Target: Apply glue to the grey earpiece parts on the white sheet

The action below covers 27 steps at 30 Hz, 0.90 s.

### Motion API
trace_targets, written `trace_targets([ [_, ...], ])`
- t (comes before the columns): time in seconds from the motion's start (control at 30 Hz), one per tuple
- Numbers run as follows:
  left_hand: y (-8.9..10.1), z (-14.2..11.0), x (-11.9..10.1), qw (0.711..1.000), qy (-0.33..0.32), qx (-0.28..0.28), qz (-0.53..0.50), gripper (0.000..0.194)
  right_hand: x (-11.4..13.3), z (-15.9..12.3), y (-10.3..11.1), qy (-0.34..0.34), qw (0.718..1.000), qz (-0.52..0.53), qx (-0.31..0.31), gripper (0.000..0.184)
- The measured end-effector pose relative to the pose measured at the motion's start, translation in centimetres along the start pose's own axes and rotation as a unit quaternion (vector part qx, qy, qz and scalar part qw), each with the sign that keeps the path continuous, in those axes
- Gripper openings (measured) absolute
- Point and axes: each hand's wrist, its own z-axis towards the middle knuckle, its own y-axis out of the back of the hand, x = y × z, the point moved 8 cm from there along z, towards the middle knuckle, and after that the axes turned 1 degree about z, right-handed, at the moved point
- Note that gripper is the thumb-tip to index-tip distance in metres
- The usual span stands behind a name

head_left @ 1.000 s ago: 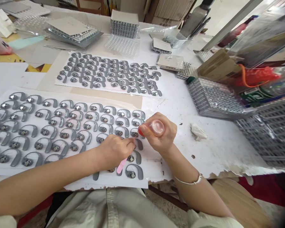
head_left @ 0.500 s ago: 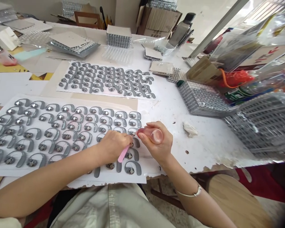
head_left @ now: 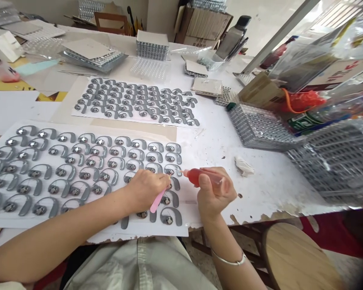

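Note:
My left hand [head_left: 147, 188] is closed on a slim pink tool [head_left: 157, 201], its flat rounded end sticking out below my fingers. The tool's working end is mostly hidden by my fingers, close to a grey hook-shaped piece [head_left: 178, 169] in the right column of the near sheet. My right hand [head_left: 216, 193] grips a small squeeze bottle [head_left: 207, 179] of pinkish-red liquid, tilted on its side. Its thin nozzle points left at that same piece; I cannot tell whether they touch. Grey hooks with shiny round ends lie in rows on the white sheet [head_left: 184, 227].
Behind lies a second sheet of grey hooks [head_left: 133, 100]. Stacked clear trays [head_left: 260, 125] and plastic-wrapped packs [head_left: 335, 161] stand at right. A crumpled tissue [head_left: 243, 166] lies right of my hand. Beyond the table's chipped edge is a wooden stool [head_left: 299, 257].
My right hand has drawn back to the right and slightly down with the bottle, exposing its nozzle. My left hand stays nearly in place. The view tilted up earlier.

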Motion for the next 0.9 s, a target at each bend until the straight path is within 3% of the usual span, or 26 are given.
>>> trace_targets([
  [0.17,-0.3,-0.1,-0.2,1.0,-0.01,-0.013,0.021,0.016,-0.8,-0.1,-0.5,-0.043,0.998,0.043,0.011,0.02],
  [0.6,-0.4,-0.1,-0.3,1.0,-0.011,0.007,0.014,0.015,-0.3,0.2,-1.0,-0.033,0.999,0.026,0.024,0.017],
  [0.9,-0.5,0.0,-0.1,1.0,0.003,0.019,-0.008,0.012,1.1,0.3,-1.2,0.036,0.999,0.007,0.034,0.015],
])
